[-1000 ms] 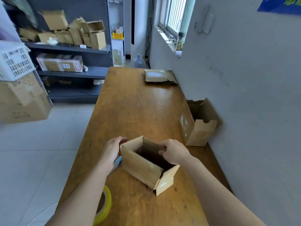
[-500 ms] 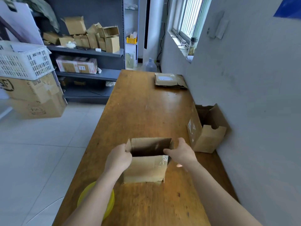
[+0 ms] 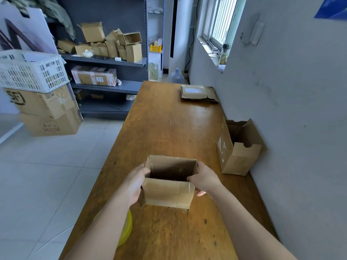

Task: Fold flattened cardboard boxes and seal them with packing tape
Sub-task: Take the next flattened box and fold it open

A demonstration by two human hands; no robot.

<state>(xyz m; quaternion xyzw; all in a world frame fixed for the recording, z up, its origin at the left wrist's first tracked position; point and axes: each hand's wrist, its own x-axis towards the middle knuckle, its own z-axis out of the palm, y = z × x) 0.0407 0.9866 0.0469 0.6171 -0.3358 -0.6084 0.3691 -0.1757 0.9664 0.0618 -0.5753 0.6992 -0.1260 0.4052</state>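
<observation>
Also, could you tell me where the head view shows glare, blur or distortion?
Head view: window daylight leaves a sheen on the far table; the white basket and cartons at the left edge are smeared; the wide lens makes uprights near the edges lean; the open box between left hand and right hand looks fairly sharp.

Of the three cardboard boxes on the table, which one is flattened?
The far box lies flattened. The held box, gripped between left hand and right hand, and the box against the wall both stand opened up.
</observation>
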